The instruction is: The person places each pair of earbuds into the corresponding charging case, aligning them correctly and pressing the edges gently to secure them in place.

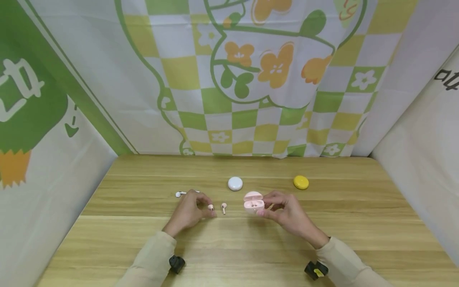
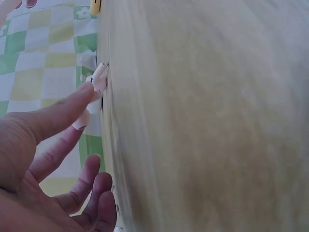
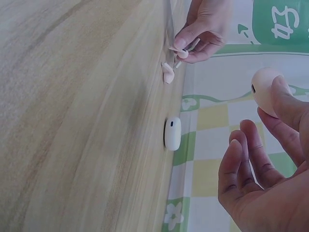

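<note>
My left hand (image 1: 191, 209) pinches a pale pink wireless earbud (image 1: 210, 207) between thumb and forefinger, low over the table. Just right of it, a second pink earbud (image 1: 224, 208) lies on the wood with its stem toward me. My right hand (image 1: 287, 211) grips a pink charging case (image 1: 254, 204) by its right side. The case's lid is up, and its two earbud slots face upward. In the right wrist view the thumb and forefinger hold the rounded case (image 3: 264, 92), while the other fingers stay loosely bent.
Behind the left hand lies a white earbud (image 1: 178, 194), with part of another white stem half hidden there. A round white case (image 1: 235, 183) stands closed farther back, and a round yellow case (image 1: 301, 182) sits to its right. A patterned curtain (image 1: 251, 119) hangs behind the wooden table (image 1: 229, 247).
</note>
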`<state>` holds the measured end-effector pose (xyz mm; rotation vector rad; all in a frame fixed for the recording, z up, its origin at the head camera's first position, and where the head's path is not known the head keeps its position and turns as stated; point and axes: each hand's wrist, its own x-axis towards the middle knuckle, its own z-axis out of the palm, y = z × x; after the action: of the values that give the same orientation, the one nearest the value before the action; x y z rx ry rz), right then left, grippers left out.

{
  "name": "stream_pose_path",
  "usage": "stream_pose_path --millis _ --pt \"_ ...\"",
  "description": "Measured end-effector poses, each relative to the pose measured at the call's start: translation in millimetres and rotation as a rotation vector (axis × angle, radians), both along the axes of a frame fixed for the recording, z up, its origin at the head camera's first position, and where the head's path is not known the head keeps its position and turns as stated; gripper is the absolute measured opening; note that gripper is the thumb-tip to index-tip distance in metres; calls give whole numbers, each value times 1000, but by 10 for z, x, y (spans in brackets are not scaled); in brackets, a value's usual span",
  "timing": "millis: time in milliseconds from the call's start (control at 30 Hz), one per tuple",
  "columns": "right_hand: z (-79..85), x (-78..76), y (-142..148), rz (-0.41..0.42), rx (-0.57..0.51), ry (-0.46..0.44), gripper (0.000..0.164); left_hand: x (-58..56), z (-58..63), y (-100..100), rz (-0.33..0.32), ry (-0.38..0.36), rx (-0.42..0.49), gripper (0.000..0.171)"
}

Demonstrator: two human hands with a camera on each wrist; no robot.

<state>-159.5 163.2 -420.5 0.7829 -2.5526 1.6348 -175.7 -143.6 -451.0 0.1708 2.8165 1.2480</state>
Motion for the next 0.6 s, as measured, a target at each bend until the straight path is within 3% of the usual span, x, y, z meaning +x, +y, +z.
stream_pose_path --millis 300,600 --pt "-17 -2 6 7 3 -12 20 28 71 50 11 19 4 21" --pt "-27 -4 0 13 16 -24 20 114 284 158 -31 58 89 19"
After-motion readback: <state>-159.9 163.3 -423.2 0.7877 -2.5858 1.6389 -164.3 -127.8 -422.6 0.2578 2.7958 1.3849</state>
